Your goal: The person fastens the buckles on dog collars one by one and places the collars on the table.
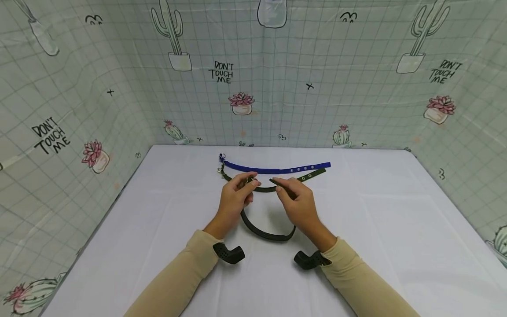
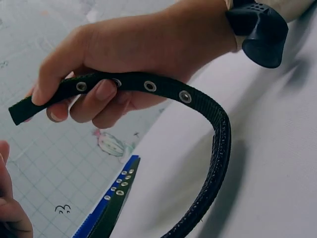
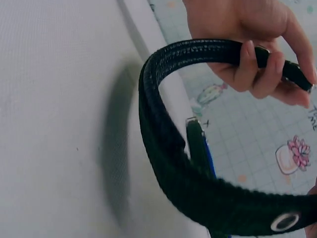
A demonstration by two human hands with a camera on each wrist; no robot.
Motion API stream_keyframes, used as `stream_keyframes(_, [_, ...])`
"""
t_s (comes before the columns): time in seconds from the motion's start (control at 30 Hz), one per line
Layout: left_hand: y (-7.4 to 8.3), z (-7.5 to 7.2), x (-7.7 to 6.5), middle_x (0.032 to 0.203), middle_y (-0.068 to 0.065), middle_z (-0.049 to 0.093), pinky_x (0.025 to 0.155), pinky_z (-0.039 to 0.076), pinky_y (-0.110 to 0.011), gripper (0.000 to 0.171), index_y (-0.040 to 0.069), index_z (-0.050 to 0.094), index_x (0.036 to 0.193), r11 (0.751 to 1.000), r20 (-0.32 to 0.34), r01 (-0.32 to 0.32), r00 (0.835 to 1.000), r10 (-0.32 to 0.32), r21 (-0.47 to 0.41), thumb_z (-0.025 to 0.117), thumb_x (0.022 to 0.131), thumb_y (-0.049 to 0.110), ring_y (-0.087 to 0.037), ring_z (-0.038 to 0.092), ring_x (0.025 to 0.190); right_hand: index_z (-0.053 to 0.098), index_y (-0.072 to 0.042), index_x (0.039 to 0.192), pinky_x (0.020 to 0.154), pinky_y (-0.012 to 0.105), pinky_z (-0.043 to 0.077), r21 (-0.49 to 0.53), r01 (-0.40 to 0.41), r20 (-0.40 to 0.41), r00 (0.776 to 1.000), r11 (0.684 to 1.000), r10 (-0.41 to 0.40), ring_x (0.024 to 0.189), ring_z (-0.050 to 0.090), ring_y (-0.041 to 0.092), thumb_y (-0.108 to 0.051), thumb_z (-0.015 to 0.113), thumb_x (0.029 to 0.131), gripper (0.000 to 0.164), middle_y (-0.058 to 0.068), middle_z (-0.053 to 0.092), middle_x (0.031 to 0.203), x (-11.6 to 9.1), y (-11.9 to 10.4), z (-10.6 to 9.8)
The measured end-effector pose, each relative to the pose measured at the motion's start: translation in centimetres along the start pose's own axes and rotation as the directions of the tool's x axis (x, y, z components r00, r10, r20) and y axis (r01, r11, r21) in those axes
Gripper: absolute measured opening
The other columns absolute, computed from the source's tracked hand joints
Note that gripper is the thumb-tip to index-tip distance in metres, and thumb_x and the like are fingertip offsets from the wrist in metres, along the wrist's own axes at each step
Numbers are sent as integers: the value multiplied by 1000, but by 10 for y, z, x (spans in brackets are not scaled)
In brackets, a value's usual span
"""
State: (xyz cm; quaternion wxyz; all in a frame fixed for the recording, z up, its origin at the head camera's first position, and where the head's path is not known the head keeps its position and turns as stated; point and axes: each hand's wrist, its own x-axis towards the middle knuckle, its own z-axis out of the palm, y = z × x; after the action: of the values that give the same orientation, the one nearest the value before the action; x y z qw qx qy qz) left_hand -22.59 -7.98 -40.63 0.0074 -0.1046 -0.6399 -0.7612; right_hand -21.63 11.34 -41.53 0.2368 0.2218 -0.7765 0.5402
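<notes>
A dark green collar [image 1: 269,237] hangs in a loop between the hands, close over the white table. My left hand [image 1: 231,196] grips one end of it; in the right wrist view that end [image 3: 297,77] passes between the fingers and thumb, partly hidden. With its thumb and fingers my right hand [image 1: 299,204] pinches the other end, whose tip points left. Metal eyelets [image 2: 150,86] line this end in the left wrist view. Behind the hands lie a blue collar [image 1: 257,170] and a second green collar [image 1: 266,189], which the hands partly cover.
The white table [image 1: 138,229] is bounded by a cloth backdrop [image 1: 277,119] printed with cacti. Both flat collars have their eyelet ends toward the right and metal fittings [image 1: 222,157] at the left. A black camera mount [image 1: 229,254] sits on each wrist.
</notes>
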Motion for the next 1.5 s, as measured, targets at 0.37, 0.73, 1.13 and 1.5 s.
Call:
stream_keyframes(0.37, [2, 9, -4, 70, -2, 53, 53, 35, -23, 36, 6, 65, 130, 998, 45, 52, 998, -50, -45, 66, 98, 21, -12, 46, 61, 71, 6, 114, 49, 25, 39, 30, 86, 32, 996, 996, -86, 59, 49, 15, 3, 63, 94, 22, 7, 63, 83, -2, -32, 1])
stream_keyframes(0.73, [3, 13, -5, 81, -7, 58, 52, 35, -23, 37, 1, 63, 133, 1000, 104, 8, 995, -5, -28, 61, 101, 19, -12, 47, 62, 59, 12, 120, 62, 23, 52, 153, -30, -11, 999, 988, 32, 71, 65, 23, 8, 63, 94, 27, 22, 68, 103, 1, -50, 1])
stream_keyframes(1.13, [5, 15, -1, 87, -6, 59, 56, 40, -27, 37, 7, 65, 131, 989, 126, -70, 991, 54, 132, 65, 100, 27, -17, 52, 68, 58, 13, 122, 65, 22, 51, 178, -44, 28, 999, 983, 39, 78, 63, 15, 7, 64, 94, 29, 23, 66, 103, 6, -50, -3])
stream_keyframes(1.5, [3, 17, -13, 86, -5, 61, 57, 42, -28, 27, 4, 60, 118, 996, 121, -31, 992, 21, 89, 65, 100, 23, -15, 53, 66, 65, 4, 119, 66, 24, 52, 128, -227, 180, 963, 965, 203, 80, 64, 23, -7, 63, 99, 23, 15, 69, 105, 2, -36, -1])
